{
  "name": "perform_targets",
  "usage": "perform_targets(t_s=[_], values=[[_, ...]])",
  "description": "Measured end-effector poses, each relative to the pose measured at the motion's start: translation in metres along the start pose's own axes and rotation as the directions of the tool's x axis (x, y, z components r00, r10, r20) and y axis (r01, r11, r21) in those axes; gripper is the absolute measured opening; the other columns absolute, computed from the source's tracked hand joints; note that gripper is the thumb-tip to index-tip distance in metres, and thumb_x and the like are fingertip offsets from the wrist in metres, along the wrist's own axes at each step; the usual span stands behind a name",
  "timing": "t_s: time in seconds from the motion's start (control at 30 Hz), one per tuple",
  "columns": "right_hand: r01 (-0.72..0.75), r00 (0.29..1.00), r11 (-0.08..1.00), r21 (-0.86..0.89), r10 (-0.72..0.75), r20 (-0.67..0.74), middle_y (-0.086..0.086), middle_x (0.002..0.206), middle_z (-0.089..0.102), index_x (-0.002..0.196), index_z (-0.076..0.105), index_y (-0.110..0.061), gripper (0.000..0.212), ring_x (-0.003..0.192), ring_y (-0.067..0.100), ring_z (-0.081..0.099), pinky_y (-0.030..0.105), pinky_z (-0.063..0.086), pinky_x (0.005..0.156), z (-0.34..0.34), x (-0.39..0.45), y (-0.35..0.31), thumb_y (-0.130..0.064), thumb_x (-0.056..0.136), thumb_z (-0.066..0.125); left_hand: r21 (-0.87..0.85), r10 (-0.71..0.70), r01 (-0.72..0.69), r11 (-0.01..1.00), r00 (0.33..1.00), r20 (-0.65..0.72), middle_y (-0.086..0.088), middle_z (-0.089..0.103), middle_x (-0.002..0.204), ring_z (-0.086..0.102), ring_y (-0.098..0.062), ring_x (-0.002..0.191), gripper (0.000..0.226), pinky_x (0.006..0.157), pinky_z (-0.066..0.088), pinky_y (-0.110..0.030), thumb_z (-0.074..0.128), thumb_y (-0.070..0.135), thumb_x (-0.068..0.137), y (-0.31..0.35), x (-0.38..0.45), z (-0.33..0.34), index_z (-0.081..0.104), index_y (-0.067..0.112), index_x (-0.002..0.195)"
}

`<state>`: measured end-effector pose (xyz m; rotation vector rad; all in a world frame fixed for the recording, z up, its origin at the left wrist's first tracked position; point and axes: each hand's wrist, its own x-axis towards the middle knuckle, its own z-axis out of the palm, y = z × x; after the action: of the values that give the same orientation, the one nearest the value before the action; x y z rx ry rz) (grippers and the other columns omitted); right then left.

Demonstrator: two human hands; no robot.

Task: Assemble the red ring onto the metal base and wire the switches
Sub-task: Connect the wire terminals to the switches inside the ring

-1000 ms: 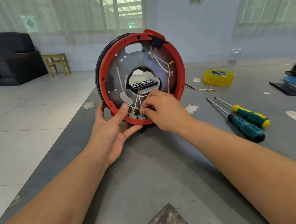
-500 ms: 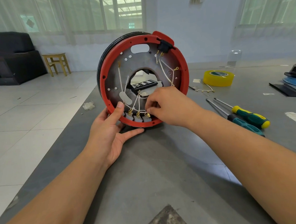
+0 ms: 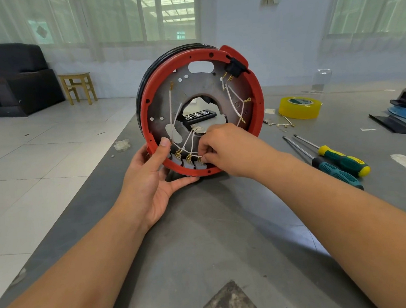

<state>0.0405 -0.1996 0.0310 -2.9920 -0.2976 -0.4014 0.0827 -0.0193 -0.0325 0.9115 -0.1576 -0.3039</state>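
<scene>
Two hands work the upright assembly on the counter (image 3: 204, 262). The left hand (image 3: 151, 181) steadies the lower edge of the red ring (image 3: 258, 116), thumb pressed on its rim. The ring already sits on the metal base (image 3: 207, 86), turned slightly clockwise since a second ago. The right hand (image 3: 230, 149) has shifted rightward, its grip now pinching at the rightmost of the switches (image 3: 188, 161), so wiring seems nearly finished.

Nothing legible anywhere. White markings on the small black panel (image 3: 198, 115), seen through the centre hole of the metal base (image 3: 204, 88), too small and blurred to make out. Dark print on the green core of the yellow tape roll (image 3: 298, 107), at three o'clock from the red ring (image 3: 257, 106), likewise unreadable.
</scene>
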Motion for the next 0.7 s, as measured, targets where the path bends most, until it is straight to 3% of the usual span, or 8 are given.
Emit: perform_targets(t_s=[0.3,0.5,0.7], values=[[-0.004,0.999,0.997,0.078,0.007,-0.044,-0.001,0.099,0.066,0.094,0.074,-0.015,0.014,0.092,0.019,0.061,0.042,0.051,0.086,0.0015,0.0002,0.0039,-0.024,0.098,0.065,0.013,-0.019,0.019,1.000,1.000,-0.018,-0.018,0.068,0.135,0.072,-0.042,0.114,0.064,0.076,0.060,-0.068,0.082,0.023,0.080,0.0023,-0.0027,0.0027,0.059,0.009,0.139],[-0.030,0.996,0.985,0.169,0.044,-0.077,-0.010,0.090,0.063,0.097,0.076,-0.019,0.009,0.085,0.011,0.060,0.026,0.046,0.077,0.0025,-0.0003,0.0074,-0.025,0.097,0.068,0.026,-0.019,0.020,0.999,1.000,-0.006,-0.014,0.069,0.135,0.073,-0.040,0.114,0.064,0.076,0.061,-0.068,0.081,0.018,0.080,0.0023,-0.0032,0.0029,0.060,0.012,0.140],[-0.044,0.995,0.981,0.190,0.059,-0.075,-0.011,0.088,0.063,0.096,0.076,-0.020,0.008,0.085,0.010,0.062,0.027,0.049,0.077,0.0030,-0.0002,0.0067,-0.025,0.096,0.069,0.026,-0.020,0.021,0.999,1.000,-0.010,-0.013,0.069,0.135,0.072,-0.040,0.115,0.064,0.075,0.061,-0.068,0.081,0.018,0.079,0.0021,-0.0034,0.0037,0.060,0.013,0.139]])
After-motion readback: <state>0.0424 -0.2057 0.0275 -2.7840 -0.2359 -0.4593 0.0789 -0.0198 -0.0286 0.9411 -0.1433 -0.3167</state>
